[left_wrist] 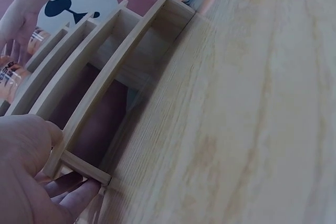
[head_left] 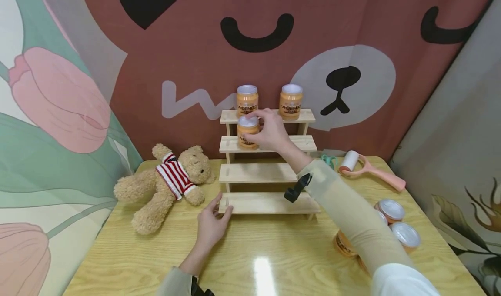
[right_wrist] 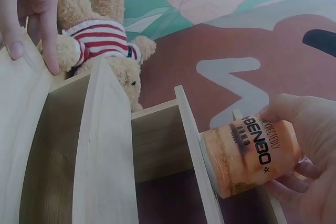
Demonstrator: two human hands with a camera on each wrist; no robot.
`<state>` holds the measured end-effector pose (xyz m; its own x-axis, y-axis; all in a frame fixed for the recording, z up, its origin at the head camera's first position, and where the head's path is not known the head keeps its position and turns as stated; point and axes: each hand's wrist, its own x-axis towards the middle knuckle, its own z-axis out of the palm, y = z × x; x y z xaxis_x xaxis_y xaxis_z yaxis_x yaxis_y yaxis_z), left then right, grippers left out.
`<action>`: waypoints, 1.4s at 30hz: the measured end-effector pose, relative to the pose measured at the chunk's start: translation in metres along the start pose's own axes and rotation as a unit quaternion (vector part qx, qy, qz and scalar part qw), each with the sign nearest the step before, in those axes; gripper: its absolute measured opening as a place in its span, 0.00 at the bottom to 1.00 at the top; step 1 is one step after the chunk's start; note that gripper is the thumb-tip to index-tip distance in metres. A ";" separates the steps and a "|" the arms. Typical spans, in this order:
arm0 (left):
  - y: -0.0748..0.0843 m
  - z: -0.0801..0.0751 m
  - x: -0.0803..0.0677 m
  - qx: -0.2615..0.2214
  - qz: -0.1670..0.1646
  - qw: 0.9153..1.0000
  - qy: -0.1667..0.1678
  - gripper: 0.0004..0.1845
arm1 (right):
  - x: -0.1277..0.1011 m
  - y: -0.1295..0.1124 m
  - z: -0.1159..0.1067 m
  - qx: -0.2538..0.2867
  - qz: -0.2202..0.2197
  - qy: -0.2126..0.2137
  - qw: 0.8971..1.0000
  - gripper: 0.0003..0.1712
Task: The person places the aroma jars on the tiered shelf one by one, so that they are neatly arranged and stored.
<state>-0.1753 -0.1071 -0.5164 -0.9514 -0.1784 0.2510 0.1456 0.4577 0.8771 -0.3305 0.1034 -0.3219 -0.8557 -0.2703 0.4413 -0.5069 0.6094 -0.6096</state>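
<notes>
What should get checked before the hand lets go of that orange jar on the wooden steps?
1. Jar sits on a step: the orange jar is at the second step from the top of the wooden rack, left end; whether its base rests flat: cannot tell.
2. Hold on the jar: the right hand grips it round the lid and side: ok.
3. Rack steadied: the left hand holds the bottom step's left end: ok.
4. Room on the step: bare wood to the jar's right: ok.
5. Jars above out of the way: two jars stand on the top step, apart from the held one: ok.
6. Jar upright: ok.
</notes>
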 end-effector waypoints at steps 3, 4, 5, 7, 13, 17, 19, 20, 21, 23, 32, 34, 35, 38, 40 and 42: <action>0.000 -0.001 -0.001 0.002 -0.002 1.000 0.002 0.30 | 0.000 -0.001 0.002 -0.007 -0.001 -0.002 1.000 0.30; 0.000 -0.002 -0.001 0.004 -0.003 1.000 0.003 0.30 | 0.000 -0.001 0.002 -0.010 -0.002 -0.002 1.000 0.30; 0.000 -0.003 -0.001 0.006 -0.004 1.000 0.003 0.30 | 0.001 -0.002 0.003 -0.012 -0.003 -0.003 1.000 0.30; 0.000 -0.005 -0.001 0.010 -0.006 1.000 0.003 0.30 | 0.001 -0.003 0.004 -0.013 -0.007 -0.001 1.000 0.30; 0.000 -0.006 0.002 0.008 -0.008 1.000 0.001 0.31 | 0.003 -0.006 0.005 -0.024 -0.017 0.007 1.000 0.30; -0.002 -0.004 0.001 0.002 -0.001 1.000 0.005 0.30 | 0.002 -0.005 0.004 -0.033 -0.017 0.000 0.999 0.31; -0.002 -0.004 0.000 0.000 0.000 1.000 0.005 0.30 | 0.001 -0.005 0.002 -0.034 -0.018 -0.004 0.999 0.33; -0.002 -0.004 0.000 -0.001 -0.001 1.000 0.005 0.30 | 0.001 -0.005 0.001 -0.032 -0.020 -0.007 0.999 0.34; -0.002 -0.004 0.000 -0.001 -0.002 1.000 0.004 0.30 | 0.000 -0.005 -0.001 -0.031 -0.022 -0.009 0.999 0.35; -0.002 -0.005 -0.001 -0.004 -0.005 1.000 0.003 0.30 | -0.001 -0.006 -0.007 -0.032 -0.029 -0.015 0.999 0.37; -0.002 -0.006 -0.001 0.002 -0.015 1.000 0.008 0.30 | -0.004 -0.011 -0.052 -0.054 -0.043 -0.056 0.996 0.36; -0.002 -0.006 -0.001 0.000 -0.017 1.000 0.007 0.30 | -0.007 -0.007 -0.064 -0.055 -0.040 -0.050 0.996 0.35; -0.002 -0.006 -0.001 0.000 -0.018 1.000 0.007 0.30 | -0.010 -0.005 -0.070 -0.057 -0.039 -0.047 0.996 0.35; -0.002 -0.005 -0.002 0.000 -0.020 1.000 0.008 0.30 | -0.019 0.003 -0.090 -0.058 -0.032 -0.038 0.997 0.32; -0.002 -0.004 -0.002 0.001 -0.018 1.000 0.010 0.30 | -0.027 0.009 -0.105 -0.057 -0.025 -0.034 0.997 0.31; -0.001 -0.002 -0.001 0.002 -0.017 1.000 0.010 0.30 | -0.037 0.015 -0.121 -0.058 -0.015 -0.033 0.998 0.28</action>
<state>-0.1743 -0.1091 -0.5171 -0.9503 -0.2114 0.2285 0.1112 0.4550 0.8835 -0.2943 0.2127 -0.2680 -0.8473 -0.3356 0.4117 -0.5202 0.6811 -0.5153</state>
